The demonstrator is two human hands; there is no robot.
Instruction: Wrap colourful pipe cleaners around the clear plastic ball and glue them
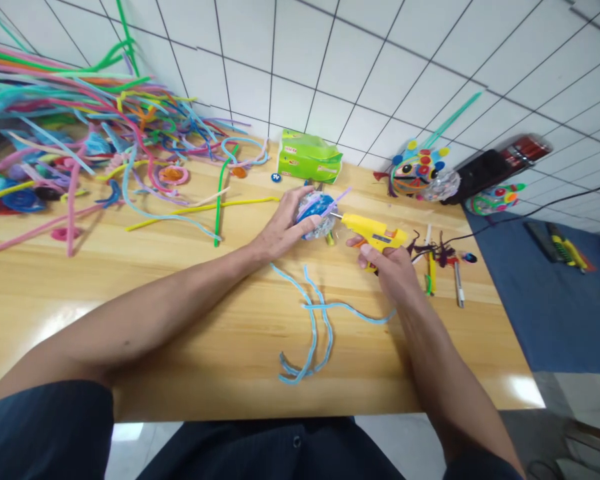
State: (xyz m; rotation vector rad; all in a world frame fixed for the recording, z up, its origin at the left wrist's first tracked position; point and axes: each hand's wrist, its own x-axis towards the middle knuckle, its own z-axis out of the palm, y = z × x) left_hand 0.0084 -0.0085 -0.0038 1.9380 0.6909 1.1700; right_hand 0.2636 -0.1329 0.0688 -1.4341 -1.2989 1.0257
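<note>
My left hand (289,225) is closed around a clear plastic bottle piece (325,229) with blue on its face. A light purple pipe cleaner (339,199) lies across that piece. My right hand (383,263) grips a yellow glue gun (373,230), fingers at its orange trigger. The metal nozzle meets or nearly meets the bottle piece beside the purple strip; exact contact is too small to tell. Light blue pipe cleaners (313,327) lie bent on the table between my forearms.
Many coloured pipe cleaners (80,100) heap at the left. A green tissue pack (307,157) stands by the tiled wall. Decorated bottle crafts (417,173) and a dark bottle (510,163) are at the back right. A black cord (535,210) crosses the right side near a white pen (459,285).
</note>
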